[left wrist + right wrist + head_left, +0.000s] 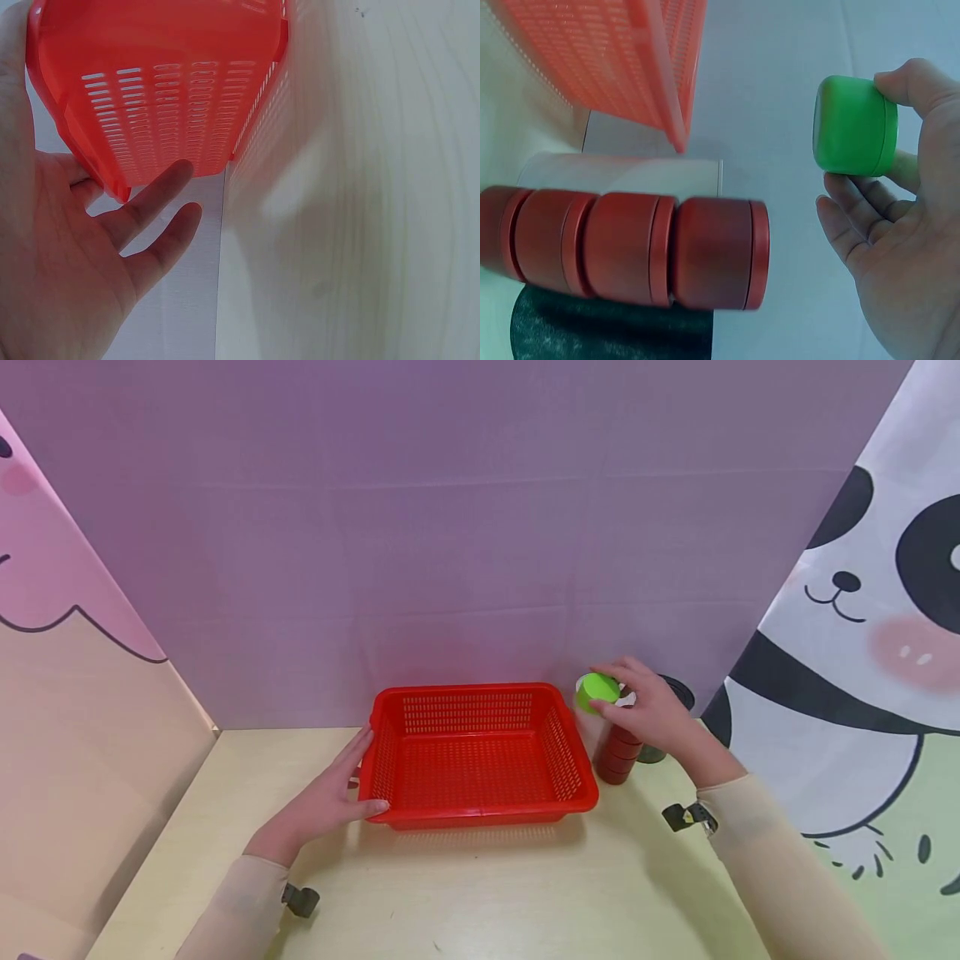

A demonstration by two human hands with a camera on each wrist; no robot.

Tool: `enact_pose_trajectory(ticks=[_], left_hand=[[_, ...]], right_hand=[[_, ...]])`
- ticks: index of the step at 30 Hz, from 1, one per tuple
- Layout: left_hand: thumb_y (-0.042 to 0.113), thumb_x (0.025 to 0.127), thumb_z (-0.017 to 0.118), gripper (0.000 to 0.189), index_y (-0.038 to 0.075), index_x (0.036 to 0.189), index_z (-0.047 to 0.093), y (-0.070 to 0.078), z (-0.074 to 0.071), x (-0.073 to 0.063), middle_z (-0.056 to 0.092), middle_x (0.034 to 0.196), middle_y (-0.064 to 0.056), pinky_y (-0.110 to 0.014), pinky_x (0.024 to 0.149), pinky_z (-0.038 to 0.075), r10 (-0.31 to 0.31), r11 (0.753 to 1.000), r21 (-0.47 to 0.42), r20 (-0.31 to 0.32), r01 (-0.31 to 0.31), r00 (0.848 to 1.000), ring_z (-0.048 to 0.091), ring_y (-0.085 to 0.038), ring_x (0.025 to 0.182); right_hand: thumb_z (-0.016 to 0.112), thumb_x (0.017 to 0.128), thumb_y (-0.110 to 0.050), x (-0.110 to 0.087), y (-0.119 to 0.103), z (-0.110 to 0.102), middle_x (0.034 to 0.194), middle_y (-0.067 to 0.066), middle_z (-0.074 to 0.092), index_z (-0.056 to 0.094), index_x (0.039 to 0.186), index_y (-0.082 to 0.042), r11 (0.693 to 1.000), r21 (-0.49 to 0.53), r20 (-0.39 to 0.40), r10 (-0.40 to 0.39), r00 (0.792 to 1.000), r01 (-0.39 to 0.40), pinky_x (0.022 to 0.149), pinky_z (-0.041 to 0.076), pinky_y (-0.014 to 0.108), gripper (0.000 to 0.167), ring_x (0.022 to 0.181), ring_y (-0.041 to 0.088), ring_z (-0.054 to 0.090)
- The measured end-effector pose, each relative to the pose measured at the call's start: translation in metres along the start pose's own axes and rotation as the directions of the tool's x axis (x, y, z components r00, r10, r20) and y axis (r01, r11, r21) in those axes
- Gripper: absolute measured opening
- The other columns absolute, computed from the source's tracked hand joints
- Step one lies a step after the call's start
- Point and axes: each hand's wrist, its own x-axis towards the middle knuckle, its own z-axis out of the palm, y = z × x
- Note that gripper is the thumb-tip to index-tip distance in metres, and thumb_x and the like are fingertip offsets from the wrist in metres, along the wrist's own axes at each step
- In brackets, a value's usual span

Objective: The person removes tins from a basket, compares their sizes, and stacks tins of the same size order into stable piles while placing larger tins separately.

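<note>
My right hand [651, 710] pinches a small green lidded tin [853, 126] between thumb and fingers, raised above a stack of dark red tins [712, 251]. In the head view the green tin [597, 693] sits just past the back right corner of a red plastic basket [480, 818]. My left hand [330, 799] rests along the basket's left rim, its thumb at the front corner and its fingers stretched toward the back. In the left wrist view, two fingers [161, 244] of the left hand stand off from the slotted basket wall [161, 97].
Behind the red stack stands a dark canister [677, 692], partly hidden by my right hand. Beside the stack is a white cylinder [622, 174]. A purple backdrop [465, 527] rises at the table's [480, 902] far edge; printed cloths hang at both sides.
</note>
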Motion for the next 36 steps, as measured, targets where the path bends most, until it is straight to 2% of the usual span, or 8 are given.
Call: enact_pose_trajectory(ticks=[5, 8, 12, 15, 21, 25, 36], left_hand=[[0.045, 0.091, 0.091, 0.121, 0.028, 0.180, 0.011, 0.003, 0.001, 0.001, 0.012, 0.185, -0.002, -0.041, 0.098, 0.062, -0.013, 1.000, -0.001, 0.004, 0.013, 1.000, 0.054, -0.035, 0.142], [0.046, 0.091, 0.091, 0.121, 0.027, 0.180, 0.011, 0.003, 0.001, 0.000, 0.012, 0.185, -0.002, -0.041, 0.098, 0.061, -0.012, 1.000, -0.004, 0.004, 0.012, 1.000, 0.054, -0.035, 0.142], [0.047, 0.091, 0.090, 0.121, 0.027, 0.180, 0.011, 0.002, 0.001, 0.000, 0.012, 0.185, -0.003, -0.041, 0.098, 0.061, -0.008, 1.000, 0.001, 0.002, 0.008, 1.000, 0.054, -0.035, 0.141], [0.048, 0.091, 0.090, 0.122, 0.027, 0.180, 0.010, 0.001, 0.001, 0.000, 0.012, 0.185, -0.003, -0.041, 0.098, 0.062, -0.011, 1.000, 0.003, 0.000, 0.011, 1.000, 0.054, -0.035, 0.141], [0.050, 0.089, 0.090, 0.124, 0.027, 0.180, 0.009, 0.001, 0.002, 0.000, 0.013, 0.185, -0.002, -0.042, 0.098, 0.062, -0.012, 1.000, -0.006, 0.000, 0.012, 1.000, 0.054, -0.034, 0.141], [0.051, 0.088, 0.091, 0.125, 0.028, 0.180, 0.009, 0.002, 0.002, 0.000, 0.014, 0.184, 0.000, -0.041, 0.096, 0.064, -0.019, 1.000, -0.018, 0.000, 0.019, 1.000, 0.053, -0.034, 0.142], [0.047, 0.089, 0.091, 0.123, 0.029, 0.180, 0.010, 0.003, 0.001, 0.000, 0.014, 0.184, -0.002, -0.044, 0.096, 0.064, -0.018, 1.000, -0.014, 0.002, 0.018, 1.000, 0.054, -0.036, 0.141]], right_hand=[[0.082, 0.102, -0.025, -0.005, 0.008, -0.006, 0.126, 0.005, 0.067, 0.070, 0.146, -0.013, 0.999, 0.029, -0.008, 0.043, 0.999, -0.043, 0.088, 0.059, 0.044, 0.047, 0.108, 0.027, 0.063], [0.083, 0.102, -0.028, -0.009, 0.011, -0.010, 0.131, 0.006, 0.068, 0.069, 0.148, -0.016, 0.995, 0.057, -0.002, 0.087, 0.996, -0.087, 0.089, 0.060, 0.041, 0.050, 0.111, 0.030, 0.066], [0.085, 0.101, -0.032, -0.015, 0.015, -0.013, 0.132, 0.008, 0.069, 0.069, 0.148, -0.016, 0.989, 0.069, -0.006, 0.129, 0.992, -0.129, 0.081, 0.062, 0.034, 0.053, 0.112, 0.035, 0.066], [0.085, 0.101, -0.032, -0.019, 0.017, -0.016, 0.132, 0.007, 0.069, 0.070, 0.148, -0.015, 0.989, 0.060, -0.026, 0.134, 0.991, -0.132, 0.079, 0.059, 0.028, 0.053, 0.113, 0.034, 0.066], [0.084, 0.101, -0.022, -0.026, 0.025, -0.018, 0.133, 0.010, 0.069, 0.072, 0.145, -0.008, 0.996, 0.050, -0.098, 0.077, 0.992, -0.072, 0.084, 0.049, 0.012, 0.048, 0.114, 0.024, 0.060], [0.083, 0.101, -0.019, -0.029, 0.030, -0.016, 0.134, 0.011, 0.067, 0.071, 0.145, -0.006, 0.996, 0.053, -0.124, 0.077, 0.989, -0.071, 0.085, 0.048, 0.011, 0.047, 0.113, 0.019, 0.056], [0.081, 0.103, -0.020, -0.037, 0.040, -0.016, 0.133, 0.012, 0.065, 0.070, 0.146, -0.006, 0.991, 0.056, -0.134, 0.127, 0.983, -0.120, 0.084, 0.050, 0.015, 0.046, 0.110, 0.020, 0.057]])
